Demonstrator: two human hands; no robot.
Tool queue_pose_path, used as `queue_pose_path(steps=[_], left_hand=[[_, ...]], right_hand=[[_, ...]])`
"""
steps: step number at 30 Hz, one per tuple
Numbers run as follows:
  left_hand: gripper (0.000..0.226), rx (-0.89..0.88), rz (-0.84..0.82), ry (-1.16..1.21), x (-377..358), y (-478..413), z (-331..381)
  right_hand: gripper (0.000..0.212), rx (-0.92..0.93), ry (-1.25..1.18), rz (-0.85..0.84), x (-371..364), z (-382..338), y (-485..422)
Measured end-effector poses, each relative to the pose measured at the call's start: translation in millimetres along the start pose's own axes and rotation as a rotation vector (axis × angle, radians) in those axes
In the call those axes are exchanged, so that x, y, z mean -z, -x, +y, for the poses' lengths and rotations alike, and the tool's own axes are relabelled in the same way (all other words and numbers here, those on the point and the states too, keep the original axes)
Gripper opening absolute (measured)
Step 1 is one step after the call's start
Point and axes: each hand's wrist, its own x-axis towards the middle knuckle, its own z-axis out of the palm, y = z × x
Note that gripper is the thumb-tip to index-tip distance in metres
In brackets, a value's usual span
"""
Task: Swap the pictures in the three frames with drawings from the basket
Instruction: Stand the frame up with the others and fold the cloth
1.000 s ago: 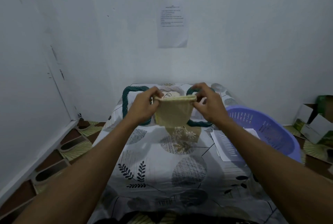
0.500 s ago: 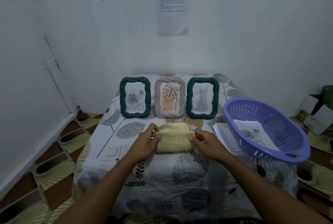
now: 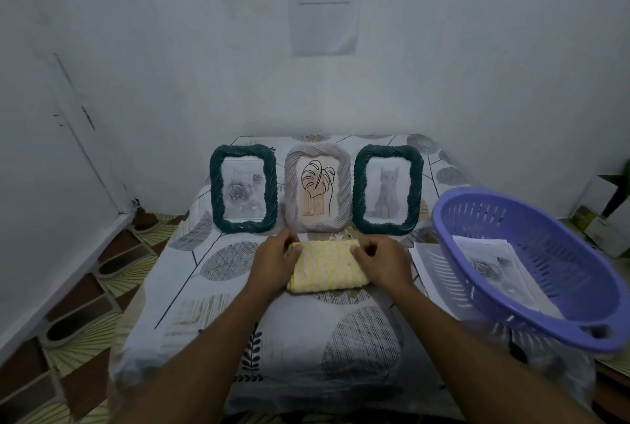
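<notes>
Three frames stand in a row at the back of the table: a green frame with a rose picture (image 3: 242, 189), a pale frame with a leaf drawing (image 3: 318, 186) and a green frame with a cat picture (image 3: 388, 189). A folded yellow cloth (image 3: 325, 267) lies on the table in front of them. My left hand (image 3: 272, 261) pinches its left edge and my right hand (image 3: 383, 261) pinches its right edge. A purple basket (image 3: 531, 273) at the right holds paper drawings (image 3: 491, 265), the top one showing a rose.
The table (image 3: 238, 338) wears a leaf-patterned cover. A loose paper sheet (image 3: 426, 270) lies partly under the basket. White walls close in behind and at the left, with a printed notice (image 3: 323, 0) taped up. Cardboard boxes (image 3: 603, 219) sit on the floor at the right.
Both hands have brought the yellow cloth down from in front of the frames and laid it folded on the table. The three frames have come into full view.
</notes>
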Motion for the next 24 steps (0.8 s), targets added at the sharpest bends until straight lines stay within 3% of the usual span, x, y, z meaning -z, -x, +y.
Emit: queue_pose_path(steps=[3, 6, 9, 13, 17, 20, 22, 24], left_hand=[[0.007, -0.037, 0.038, -0.023, -4.6, 2.5, -7.8], [0.015, -0.055, 0.046, 0.004, -3.8, 3.2, -8.5], [0.017, -0.048, 0.020, 0.011, -2.5, 2.9, -8.1], [0.030, -0.033, -0.103, -0.002, 12.5, -3.4, -0.9], [0.055, -0.048, -0.370, 0.098, 46.9, -12.2, 36.8], [0.038, -0.087, -0.549, 0.136, 74.2, -12.6, 64.2], [0.022, -0.047, -0.537, 0.199, 89.8, -4.1, 67.4], [0.021, 0.055, -0.473, 0.370, 101.7, 10.0, 56.5]], right_hand=[[0.019, 0.030, 0.076, 0.054, -9.2, 5.2, 2.1], [0.029, 0.042, 0.119, 0.036, -8.1, 5.3, -1.2], [0.016, -0.034, 0.092, -0.028, -6.4, 1.3, -5.6], [0.010, -0.014, -0.188, -0.192, 12.5, -22.5, -9.7], [0.008, 0.223, -0.293, -0.337, 49.6, -62.2, -3.7], [0.009, 0.354, -0.250, -0.398, 70.5, -97.4, 5.0], [0.013, 0.366, -0.261, -0.380, 78.9, -116.2, 11.9], [0.021, 0.306, -0.335, -0.363, 77.9, -123.9, 19.5]])
